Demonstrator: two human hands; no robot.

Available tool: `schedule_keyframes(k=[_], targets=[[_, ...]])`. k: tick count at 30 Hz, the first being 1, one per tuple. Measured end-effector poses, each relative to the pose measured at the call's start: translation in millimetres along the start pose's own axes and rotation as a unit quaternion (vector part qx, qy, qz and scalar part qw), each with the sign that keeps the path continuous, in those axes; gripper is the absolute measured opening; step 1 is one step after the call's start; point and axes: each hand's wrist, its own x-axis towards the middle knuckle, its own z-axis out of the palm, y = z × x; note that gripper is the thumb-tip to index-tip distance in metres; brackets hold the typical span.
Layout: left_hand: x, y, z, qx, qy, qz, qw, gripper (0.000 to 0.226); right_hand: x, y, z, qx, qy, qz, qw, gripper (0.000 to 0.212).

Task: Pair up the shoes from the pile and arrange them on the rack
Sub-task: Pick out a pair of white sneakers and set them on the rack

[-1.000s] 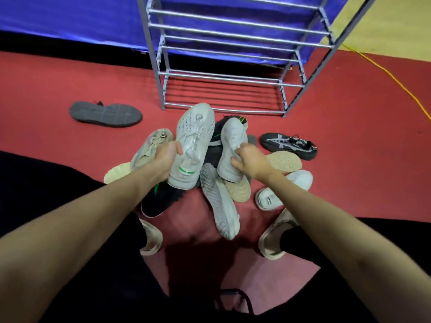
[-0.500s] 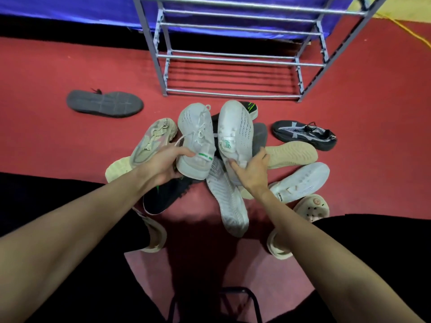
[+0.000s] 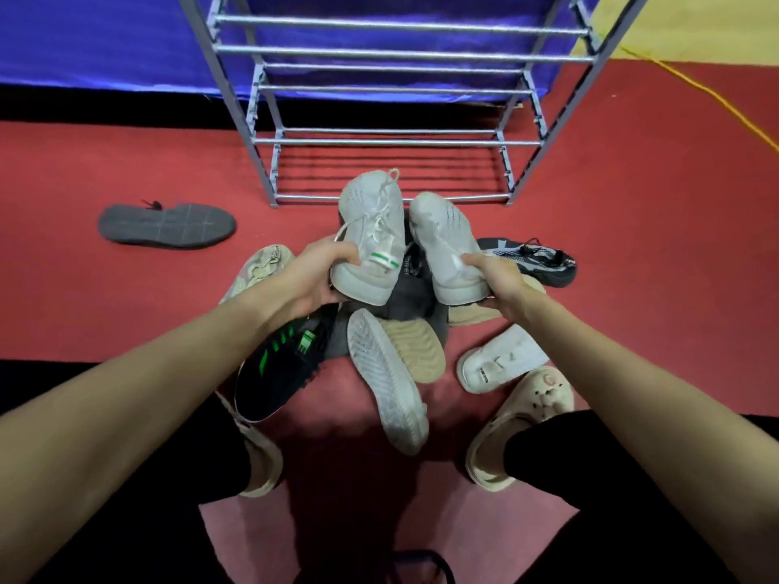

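Two pale grey-white knit sneakers are held side by side, toes pointing at the metal shoe rack just beyond them. The left hand grips the heel of the laced sneaker with green stripe; the right hand clasps the heel of its smoother mate. Below them lie a ribbed white sole and a black, green-marked trainer on red floor
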Motion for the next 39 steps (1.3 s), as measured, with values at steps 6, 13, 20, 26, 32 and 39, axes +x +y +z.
schedule_keyframes(k=[6, 13, 20, 26, 32, 39], targets=[[47.9, 26.0, 34.2, 0.002, 0.024, -0.005, 1.000, 0.021, 37.7, -29.8, -47.7, -0.021, 0.025, -0.007, 0.999, 0.023], [132.9, 26.8, 45.9, -0.001, 0.009, -0.025, 1.000, 0.024, 112.9, -44.0, -58.0, 0.028, 0.047, -0.001, 0.999, 0.048], [211.6, 26.9, 66.1, -0.079, 0.024, -0.017, 0.996, 0.025, 193.5, -55.0, -63.9, 0.068, 0.090, -0.022, 0.993, 0.048], [277.7, 10.7, 74.5, -0.123, 0.040, -0.008, 0.992, 0.008, 259.4, -59.1, -56.0, 0.144, 0.093, -0.061, 0.983, 0.043], [328.9, 3.1, 84.7, -0.205, 0.007, 0.005, 0.979, 0.040, 298.6, -61.9, -45.1, 0.182, 0.116, -0.076, 0.973, 0.020], [362.8, 5.9, 101.8, -0.264, 0.009, 0.012, 0.964, 0.037, 323.8, -57.0, -52.4, 0.204, 0.132, -0.106, 0.964, 0.006]])
